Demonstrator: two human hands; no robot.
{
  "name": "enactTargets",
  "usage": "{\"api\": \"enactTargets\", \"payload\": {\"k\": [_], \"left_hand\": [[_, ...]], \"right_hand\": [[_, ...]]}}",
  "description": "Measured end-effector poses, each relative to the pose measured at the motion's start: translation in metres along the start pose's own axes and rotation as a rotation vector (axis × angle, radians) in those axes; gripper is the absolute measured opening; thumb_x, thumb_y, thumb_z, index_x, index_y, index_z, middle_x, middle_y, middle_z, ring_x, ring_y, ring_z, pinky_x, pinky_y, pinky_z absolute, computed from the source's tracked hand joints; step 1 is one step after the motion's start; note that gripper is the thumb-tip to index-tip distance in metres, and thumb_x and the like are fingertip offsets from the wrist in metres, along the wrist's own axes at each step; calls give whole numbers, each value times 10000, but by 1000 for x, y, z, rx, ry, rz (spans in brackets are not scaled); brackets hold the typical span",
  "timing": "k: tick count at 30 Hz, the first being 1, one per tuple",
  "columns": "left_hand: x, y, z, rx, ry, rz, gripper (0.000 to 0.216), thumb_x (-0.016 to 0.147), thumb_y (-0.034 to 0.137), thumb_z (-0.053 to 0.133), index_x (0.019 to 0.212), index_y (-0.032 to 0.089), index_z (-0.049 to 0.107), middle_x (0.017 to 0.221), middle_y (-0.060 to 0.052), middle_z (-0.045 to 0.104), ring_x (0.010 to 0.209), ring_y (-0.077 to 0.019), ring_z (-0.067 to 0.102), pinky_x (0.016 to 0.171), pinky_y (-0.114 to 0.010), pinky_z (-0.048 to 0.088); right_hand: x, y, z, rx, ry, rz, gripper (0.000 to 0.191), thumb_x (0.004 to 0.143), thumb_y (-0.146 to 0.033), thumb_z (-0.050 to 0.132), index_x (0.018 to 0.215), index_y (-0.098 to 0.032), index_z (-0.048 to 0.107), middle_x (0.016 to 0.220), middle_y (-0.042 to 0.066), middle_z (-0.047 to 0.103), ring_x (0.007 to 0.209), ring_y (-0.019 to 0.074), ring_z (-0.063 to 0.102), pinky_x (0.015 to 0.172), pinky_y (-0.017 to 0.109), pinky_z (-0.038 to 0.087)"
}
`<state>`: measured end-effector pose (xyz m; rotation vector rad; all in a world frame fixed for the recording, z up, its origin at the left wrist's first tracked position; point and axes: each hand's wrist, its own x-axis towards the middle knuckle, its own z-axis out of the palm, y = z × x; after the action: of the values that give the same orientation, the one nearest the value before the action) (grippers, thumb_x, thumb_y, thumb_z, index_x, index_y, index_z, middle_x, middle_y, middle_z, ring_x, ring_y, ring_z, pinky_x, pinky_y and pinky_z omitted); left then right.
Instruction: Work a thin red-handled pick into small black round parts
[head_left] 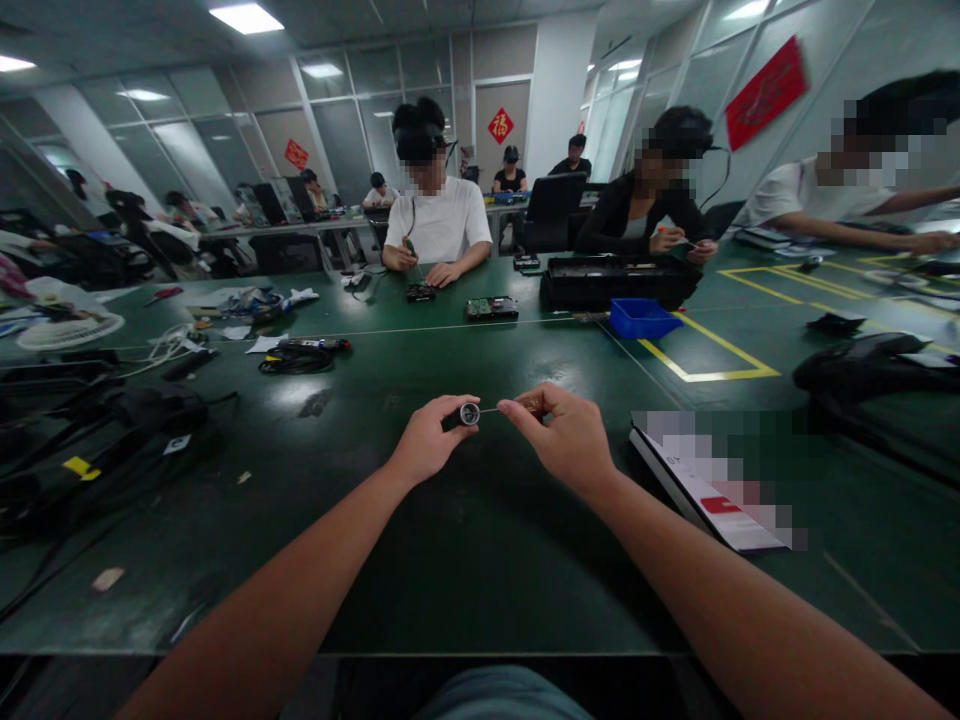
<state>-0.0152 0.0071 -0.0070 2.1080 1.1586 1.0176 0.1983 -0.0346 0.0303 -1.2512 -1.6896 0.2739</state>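
My left hand (pixel 426 445) is closed around a small black cylindrical part (pixel 469 414), pinched between thumb and fingers. Its round, silver-rimmed end faces me, and the detail inside is too small to make out. My right hand (pixel 566 440) grips what looks like a thin screwdriver (pixel 489 409) with a see-through brownish handle, mostly hidden by the fingers. The slim metal shaft points left to the edge of the black part; whether the tip touches it I cannot tell. Both hands are held above the green table (pixel 480 560), near its middle.
A white box (pixel 705 490) lies right of my right arm. Beyond stand a blue tray (pixel 643 318), a long black casing (pixel 619 283) and a circuit board (pixel 491 308). Coiled black cable (pixel 300 355) and black straps (pixel 127 430) lie leftward. Co-workers sit across the table.
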Motion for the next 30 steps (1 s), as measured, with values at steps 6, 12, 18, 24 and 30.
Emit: {"api": "enactTargets", "payload": {"k": [6,12,18,24,30], "left_hand": [[1,3,0,7,-1,1,391,849,179,734,1228,262,684,1239,-42,689,1198,-232,608,1102,-435,419],[1,5,0,11,3,-1,387,838,159,737,1212,244,689,1215,-44,699,1167,-229,625,1084,-428,436],[1,0,2,8,-13,26,380,852,198,737,1222,267,688,1229,-42,695,1180,-233,616,1077,-437,434],[1,-1,3,18,-8,19,390,850,203,739,1230,276,686,1223,-38,698,1169,-236,621,1069,-432,436],[1,5,1,22,5,28,406,870,196,717,1265,273,664,1269,-39,682,1210,-228,600,1092,-437,420]], "right_hand": [[0,1,-1,67,-59,-56,156,913,-358,635,939,-215,694,813,40,748,733,202,693,659,322,502],[0,2,-1,88,-133,-122,122,931,-258,557,988,-217,657,896,43,727,824,201,683,747,331,504],[0,-2,-1,61,-122,-10,312,1001,-414,464,873,-225,676,622,-11,620,561,161,584,568,299,398],[-3,5,7,276,10,76,184,947,-335,548,1072,-221,618,874,41,714,792,205,672,738,345,495],[2,17,22,704,108,371,267,884,-478,633,901,-214,670,789,21,682,724,179,644,732,353,530]]}}
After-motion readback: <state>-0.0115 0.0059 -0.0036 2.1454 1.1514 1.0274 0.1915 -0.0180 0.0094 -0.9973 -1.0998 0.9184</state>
